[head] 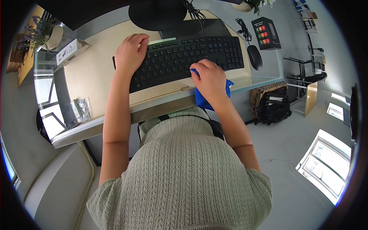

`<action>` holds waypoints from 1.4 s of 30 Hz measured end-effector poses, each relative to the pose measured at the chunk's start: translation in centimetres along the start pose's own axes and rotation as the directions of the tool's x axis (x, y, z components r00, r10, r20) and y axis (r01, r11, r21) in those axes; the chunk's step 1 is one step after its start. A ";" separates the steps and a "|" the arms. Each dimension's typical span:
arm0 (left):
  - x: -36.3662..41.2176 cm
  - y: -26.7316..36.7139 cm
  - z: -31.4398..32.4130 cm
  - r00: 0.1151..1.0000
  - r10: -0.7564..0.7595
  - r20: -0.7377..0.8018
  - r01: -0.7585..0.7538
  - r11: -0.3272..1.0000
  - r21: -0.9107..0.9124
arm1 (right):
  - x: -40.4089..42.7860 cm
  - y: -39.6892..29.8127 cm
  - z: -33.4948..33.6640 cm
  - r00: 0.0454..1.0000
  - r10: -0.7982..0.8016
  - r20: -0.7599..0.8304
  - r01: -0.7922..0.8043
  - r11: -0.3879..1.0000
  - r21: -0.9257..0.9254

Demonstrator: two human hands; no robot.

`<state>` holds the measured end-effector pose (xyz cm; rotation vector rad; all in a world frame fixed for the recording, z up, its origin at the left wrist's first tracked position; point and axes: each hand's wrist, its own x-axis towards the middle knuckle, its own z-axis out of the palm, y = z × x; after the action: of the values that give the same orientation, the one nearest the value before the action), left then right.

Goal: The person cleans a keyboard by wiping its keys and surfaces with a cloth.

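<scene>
A black computer keyboard point(187, 59) lies at a slant on the desk. My left hand point(130, 51) is on its left end, fingers curled at the far corner and thumb along the keys; the fingertips are hidden. In my right hand point(211, 76) is a bunched blue cloth point(203, 99). One bit of the cloth sticks out by my thumb and forefinger, over the keys near the front edge. The rest of it hangs below my palm, past the desk's front edge.
Right of the keyboard lie a black mouse point(254, 57) and a black box point(266, 33). A monitor base point(157, 14) stands behind. Leftward are a white carton point(71, 51), a potted lavender plant point(53, 36) and a small plastic packet point(83, 109). The glass desktop point(256, 82) has a raised front edge.
</scene>
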<state>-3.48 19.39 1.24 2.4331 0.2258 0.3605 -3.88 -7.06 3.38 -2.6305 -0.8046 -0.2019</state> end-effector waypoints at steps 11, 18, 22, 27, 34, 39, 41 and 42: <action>0.0 -0.3 0.2 1.000 0.014 -0.011 -0.014 1.000 -0.007 | -2.2 1.4 -0.5 0.999 0.037 -0.014 -0.035 0.992 0.121; 0.0 -0.3 0.2 1.000 -0.016 0.003 0.016 1.000 0.002 | -2.5 2.4 -1.0 0.988 0.149 -0.035 -0.143 0.980 0.139; 0.0 -0.3 0.3 1.000 -0.028 0.004 0.028 1.000 0.006 | -2.6 2.8 -1.3 0.987 0.146 -0.063 -0.136 0.981 0.137; 0.0 -0.4 0.3 1.000 -0.016 -0.006 0.016 1.000 0.003 | -3.0 4.3 -1.9 0.952 0.297 -0.073 -0.280 0.943 0.183; 0.1 -0.4 0.4 1.000 -0.010 -0.011 0.010 1.000 -0.002 | -3.0 4.1 -1.4 0.953 0.283 -0.111 -0.269 0.955 0.126; 0.0 -0.3 0.2 1.000 -0.025 0.002 0.025 1.000 0.009 | -3.1 1.3 -0.8 0.986 0.163 -0.040 -0.154 0.972 0.180; 0.0 -0.2 0.2 1.000 -0.025 0.002 0.025 1.000 0.007 | -3.1 0.4 0.1 0.991 0.130 -0.025 -0.124 0.978 0.165; 0.0 -0.3 0.2 1.000 -0.011 0.004 0.011 1.000 0.006 | -3.0 -0.2 0.3 0.996 0.086 -0.039 -0.079 0.985 0.155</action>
<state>-3.39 19.46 0.90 2.4369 0.2383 0.3508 -6.44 -8.29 2.42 -2.4996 -0.6667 -0.1693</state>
